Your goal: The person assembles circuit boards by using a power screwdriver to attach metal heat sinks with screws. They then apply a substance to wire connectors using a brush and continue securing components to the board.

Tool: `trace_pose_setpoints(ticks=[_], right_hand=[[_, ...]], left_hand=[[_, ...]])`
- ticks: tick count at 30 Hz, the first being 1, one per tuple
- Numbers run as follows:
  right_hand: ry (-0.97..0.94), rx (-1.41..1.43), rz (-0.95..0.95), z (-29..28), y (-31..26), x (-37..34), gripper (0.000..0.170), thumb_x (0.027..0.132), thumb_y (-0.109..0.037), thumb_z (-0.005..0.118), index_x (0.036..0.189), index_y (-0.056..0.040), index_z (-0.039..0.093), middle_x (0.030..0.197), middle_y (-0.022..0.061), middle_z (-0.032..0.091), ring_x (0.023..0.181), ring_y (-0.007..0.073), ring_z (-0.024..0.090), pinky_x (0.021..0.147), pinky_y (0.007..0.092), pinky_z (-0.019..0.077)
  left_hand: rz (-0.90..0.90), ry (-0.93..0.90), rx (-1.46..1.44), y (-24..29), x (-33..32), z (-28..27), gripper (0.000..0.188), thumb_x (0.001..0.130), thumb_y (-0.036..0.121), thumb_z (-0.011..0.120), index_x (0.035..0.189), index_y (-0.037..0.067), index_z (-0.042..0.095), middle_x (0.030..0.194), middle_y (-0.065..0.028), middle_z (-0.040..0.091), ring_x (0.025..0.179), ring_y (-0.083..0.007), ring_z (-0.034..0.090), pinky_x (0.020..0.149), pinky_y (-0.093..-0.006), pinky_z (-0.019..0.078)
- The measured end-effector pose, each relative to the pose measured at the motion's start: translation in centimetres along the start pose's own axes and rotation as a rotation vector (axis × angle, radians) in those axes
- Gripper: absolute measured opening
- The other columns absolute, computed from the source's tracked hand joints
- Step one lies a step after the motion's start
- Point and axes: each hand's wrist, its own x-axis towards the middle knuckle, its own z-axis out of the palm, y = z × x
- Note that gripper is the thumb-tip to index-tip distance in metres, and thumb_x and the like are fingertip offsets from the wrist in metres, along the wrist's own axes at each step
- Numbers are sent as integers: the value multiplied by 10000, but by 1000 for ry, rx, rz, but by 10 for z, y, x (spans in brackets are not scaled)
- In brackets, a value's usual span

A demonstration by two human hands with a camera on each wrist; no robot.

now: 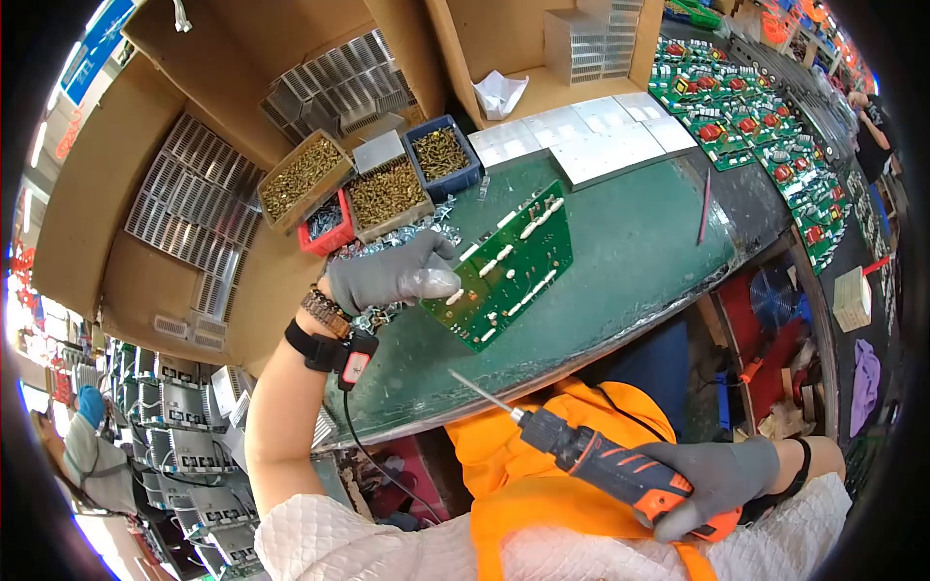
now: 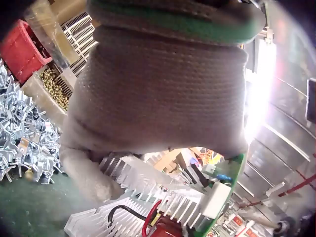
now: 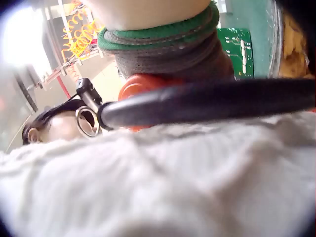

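My left hand [image 1: 397,271], in a grey glove, grips a green circuit board [image 1: 528,254] by its left end. The board is tilted over the bench, its soldered face toward the head camera. On its other side, the left wrist view shows finned metal heatsinks [image 2: 131,170], a red part [image 2: 168,228] and black and red wires. Down near the lap, my gloved right hand [image 1: 722,474] holds an orange and black power screwdriver [image 1: 605,465]. Its long thin bit [image 1: 480,392] points up and left toward the bench edge, apart from the board.
Bins of brass-coloured screws [image 1: 387,194] stand behind the left hand, beside a red bin [image 1: 327,225] and loose metal clips [image 2: 24,133]. Cardboard boxes [image 1: 73,213] hold finned heatsinks. Flat metal plates [image 1: 620,150] lie at the back, a red stick [image 1: 705,206] to the right, populated boards [image 1: 727,107] beyond.
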Motion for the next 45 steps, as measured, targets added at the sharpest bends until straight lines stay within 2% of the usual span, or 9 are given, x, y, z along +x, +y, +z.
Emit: trace_pose_setpoints(ticks=[3,5,7,11,19,24,31,33,45], right_hand=[[104,-228,-117,-9,16,-8,698,700,-130,807,1256,-31,398,923,38,586,721,114,594,646,279,524],[128,-145,-108,-10,7,-18,733,697,-95,809,1286,-44,376,922,47,591,731,131,605,645,304,532],[165,-105,-164,-15,9,-24,737,697,-43,790,1295,-53,359,882,60,599,727,147,615,626,321,532],[186,-21,-319,-22,28,-9,738,695,2,759,1304,-63,347,862,68,602,705,160,617,602,327,526],[198,78,-292,-42,35,-4,848,711,-79,781,1391,-41,276,955,67,574,793,156,585,695,324,506],[182,39,-234,-53,26,-1,954,723,-192,823,1452,-19,234,1056,70,551,922,140,552,812,315,490],[168,-192,-367,-60,4,10,935,722,-212,829,1444,-27,264,1073,64,551,932,128,549,818,296,483],[156,-233,-339,-61,-2,13,929,724,-212,827,1441,-26,266,1056,57,552,918,125,549,805,289,484],[109,-209,-245,-69,-8,17,953,739,-243,823,1454,-14,235,1031,52,547,922,116,536,796,272,474]], left_hand=[[-5,-99,-13,-4,2,-15,907,817,557,668,1402,-42,319,1049,-51,528,972,-133,508,855,-267,428],[76,17,-123,-4,6,-36,749,868,476,649,1369,-34,425,1034,-84,615,940,-146,558,847,-304,465],[37,687,348,-42,33,-69,490,867,365,661,1190,-1,619,970,-121,697,877,-199,642,823,-340,502],[-102,648,910,-61,75,-70,268,806,240,677,1019,83,719,1001,-170,689,953,-331,648,850,-380,512],[-282,749,921,-59,84,-74,220,843,236,639,995,90,701,975,-156,689,938,-338,650,843,-405,505],[114,1142,370,-74,73,-75,150,831,116,666,964,50,688,878,-134,691,786,-229,665,704,-327,515],[346,504,-602,48,-5,16,210,817,167,706,944,5,669,759,-10,641,637,-65,557,574,-201,437],[248,517,-634,68,-17,40,286,795,245,774,933,25,656,693,-40,656,577,-96,604,465,-185,413],[91,502,-609,69,-29,46,181,758,99,750,877,-9,667,765,-63,649,580,-110,560,488,-220,413]])
